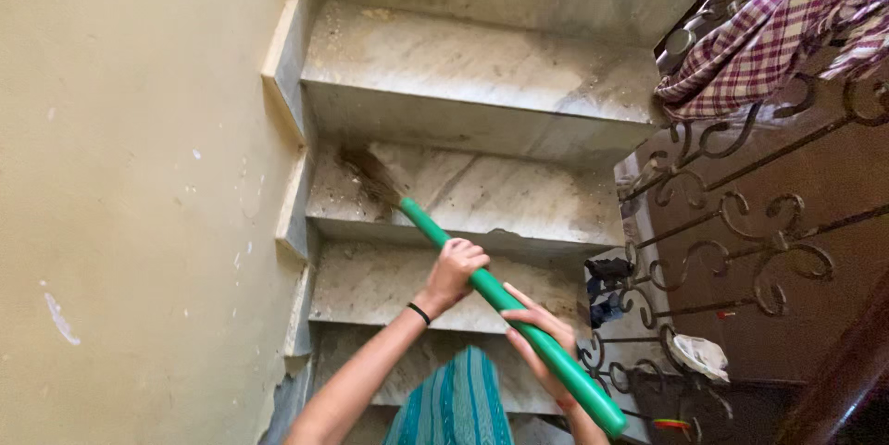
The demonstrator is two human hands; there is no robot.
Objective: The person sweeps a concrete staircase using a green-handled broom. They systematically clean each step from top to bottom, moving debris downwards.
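Observation:
I hold a broom with a green handle (491, 290) in both hands. My left hand (451, 271), with a black band on its wrist, grips the handle higher up. My right hand (539, 338) grips it lower down, near the handle's end. The brown bristles (370, 176) rest on the left side of a dusty marble step (500, 195), close to the wall. Teal striped cloth (456, 403) of my clothing shows at the bottom.
Marble steps (482, 65) rise ahead. A cream wall (139, 195) bounds the left side. A dark scrolled metal railing (741, 223) runs on the right, with a checked cloth (769, 33) draped over it and small rags (607, 283) tucked near its base.

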